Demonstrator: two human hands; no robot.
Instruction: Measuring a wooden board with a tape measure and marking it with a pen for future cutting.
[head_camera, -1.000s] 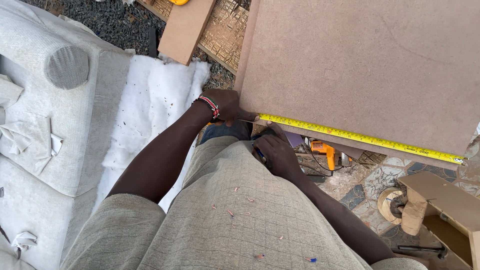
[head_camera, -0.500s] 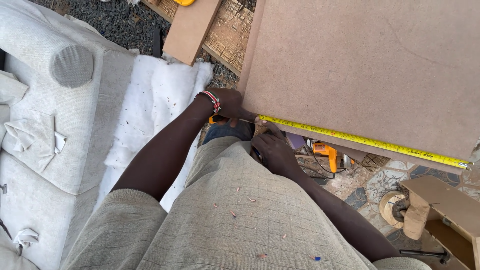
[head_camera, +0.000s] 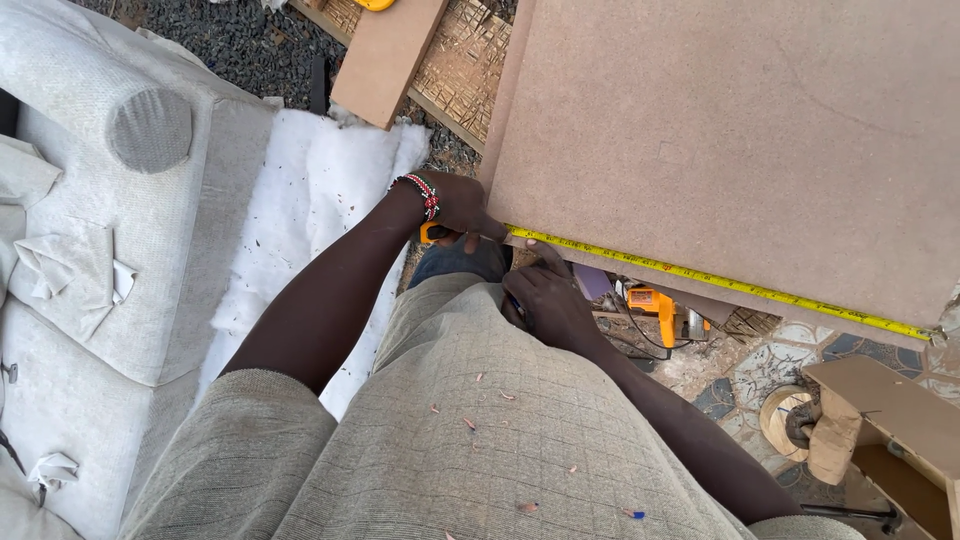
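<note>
A large brown fibreboard sheet (head_camera: 740, 140) fills the upper right. A yellow tape measure blade (head_camera: 720, 285) runs along its near edge, hooked at the right corner. My left hand (head_camera: 455, 205), with a beaded bracelet on the wrist, grips the orange tape measure case (head_camera: 432, 233) at the board's near left corner. My right hand (head_camera: 545, 300) sits just below the edge beside the tape and holds a blue pen or pencil, mostly hidden by the fingers.
A grey upholstered sofa piece (head_camera: 100, 260) and white wadding (head_camera: 310, 210) lie at the left. An orange power tool (head_camera: 655, 305) rests on the ground under the board. A tape roll (head_camera: 780, 420) and wooden box (head_camera: 890, 410) sit at lower right. A board offcut (head_camera: 385, 60) lies on gravel.
The view shifted slightly. My left hand has slid a little up at the corner, exposing the orange case. The tape stays stretched along the edge and my right hand barely moved.
</note>
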